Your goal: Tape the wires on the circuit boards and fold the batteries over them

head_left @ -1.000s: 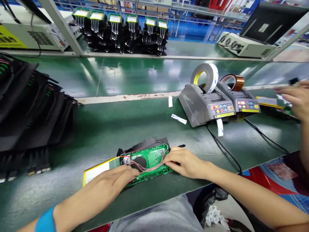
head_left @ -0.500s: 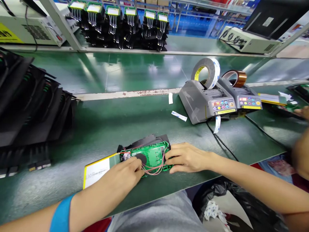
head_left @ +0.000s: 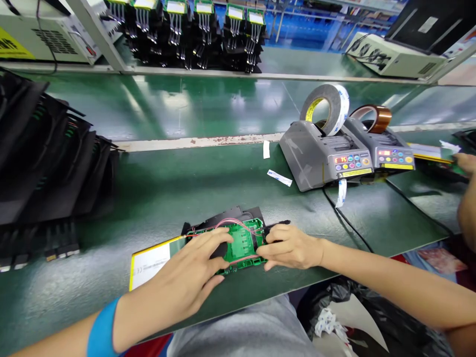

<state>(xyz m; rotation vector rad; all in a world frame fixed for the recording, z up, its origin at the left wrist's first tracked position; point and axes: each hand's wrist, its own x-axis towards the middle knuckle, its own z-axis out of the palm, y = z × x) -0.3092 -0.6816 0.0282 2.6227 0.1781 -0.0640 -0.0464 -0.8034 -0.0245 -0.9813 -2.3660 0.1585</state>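
Observation:
A green circuit board assembly (head_left: 238, 240) lies on the bench in front of me, with thin red and pink wires running along its far and near edges. Joined to its left end is a flat white battery pack (head_left: 150, 264) with yellow edging, partly under my left arm. My left hand (head_left: 199, 260), a blue band on its wrist, rests over the board's left part with fingers apart, beside a round black part. At the board's right end, my right hand (head_left: 288, 248) has its fingers closed around a black cable (head_left: 279, 225), whose end sticks out above them. A black panel (head_left: 223, 216) shows behind the board.
Two tape dispensers (head_left: 327, 153) stand at the right, with tape strips (head_left: 279, 177) on the bench. Stacked black units (head_left: 55, 163) fill the left side. A lined waste bin (head_left: 357, 317) sits below the bench edge; another person's hand (head_left: 466, 161) is at far right.
My left hand has spread its fingers. Some pink wires have shifted from the board's middle to its far edge. A black cable end now shows at my right hand.

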